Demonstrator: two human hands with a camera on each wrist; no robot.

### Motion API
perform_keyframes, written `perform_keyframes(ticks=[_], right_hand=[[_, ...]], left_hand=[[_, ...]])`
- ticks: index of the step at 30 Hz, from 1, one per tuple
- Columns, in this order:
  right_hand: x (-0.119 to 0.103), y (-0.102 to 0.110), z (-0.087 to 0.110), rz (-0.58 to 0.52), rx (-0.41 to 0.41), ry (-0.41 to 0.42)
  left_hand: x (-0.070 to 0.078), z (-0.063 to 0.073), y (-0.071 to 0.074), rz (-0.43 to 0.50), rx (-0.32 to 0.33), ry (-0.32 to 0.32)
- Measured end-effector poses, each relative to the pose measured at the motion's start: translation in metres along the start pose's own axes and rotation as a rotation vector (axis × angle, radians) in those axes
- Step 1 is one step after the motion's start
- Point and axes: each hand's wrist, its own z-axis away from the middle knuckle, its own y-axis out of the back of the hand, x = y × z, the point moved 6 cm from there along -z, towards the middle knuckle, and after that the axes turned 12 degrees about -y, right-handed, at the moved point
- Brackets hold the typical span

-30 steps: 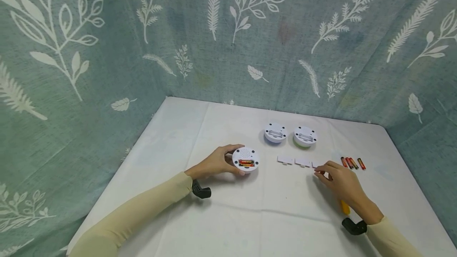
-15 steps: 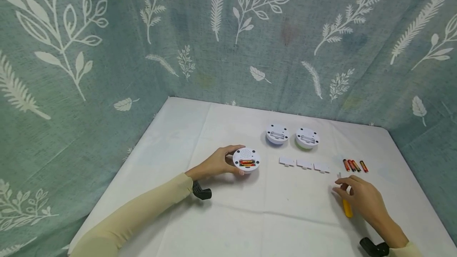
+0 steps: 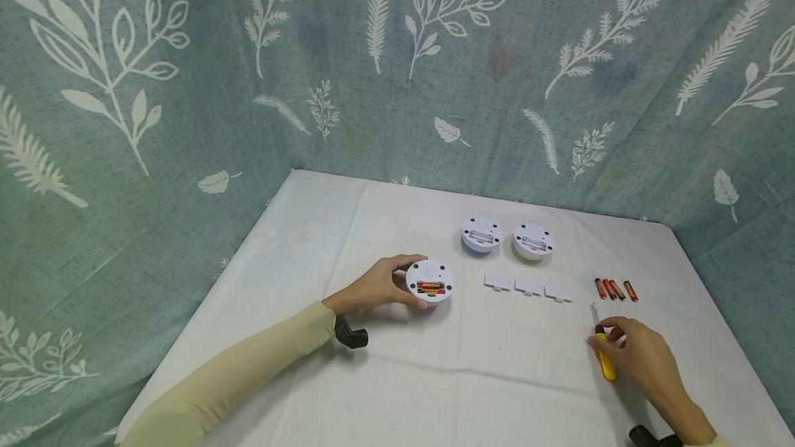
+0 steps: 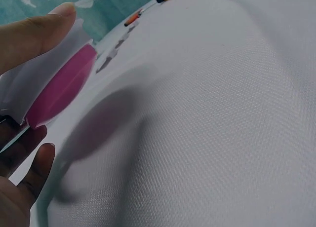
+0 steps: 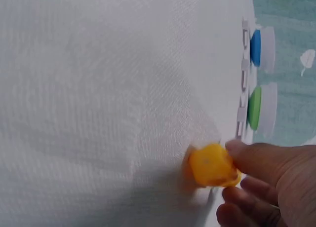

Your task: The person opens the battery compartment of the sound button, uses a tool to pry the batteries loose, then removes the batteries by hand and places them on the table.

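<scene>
My left hand [image 3: 381, 285] holds a round white device [image 3: 428, 270] by its edges, just left of the table's middle. Its underside faces up, and red and black batteries [image 3: 430, 287] lie in its uncovered compartment. A pink face [image 4: 64, 86] shows beneath it in the left wrist view. Over on the right, my right hand [image 3: 649, 361] pinches a screwdriver [image 3: 606, 364] by its yellow handle between thumb and fingers; the metal shaft points away from me. In the right wrist view the handle's end [image 5: 212, 164] is close to the camera, with the thumb against it.
Two similar devices, one blue-sided [image 3: 481, 236] and one green-sided [image 3: 533, 242], stand upside down farther back, with bare battery slots. Three white battery covers [image 3: 528, 287] lie in a row before them. Several loose batteries [image 3: 611, 289] lie right of the covers. A patterned curtain [image 3: 397, 88] hangs behind the table.
My right hand has moved right and toward me, from the battery covers to the screwdriver, and now pinches its handle. The left hand still holds the device in the same place.
</scene>
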Motion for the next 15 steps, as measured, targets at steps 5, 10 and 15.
perform_keyframes(ticks=[5,10,15], right_hand=[[0.0055,0.0008,0.0033,-0.012,-0.018,-0.068],[0.0062,0.0013,0.0035,-0.015,-0.038,-0.106],[0.0059,0.0034,0.0045,-0.026,-0.025,-0.107]], left_hand=[[0.0004,-0.0011,-0.0011,0.006,0.001,0.004],[-0.0005,-0.0012,-0.0013,0.012,0.001,0.001],[-0.0007,-0.0007,-0.0004,0.007,0.007,0.006]])
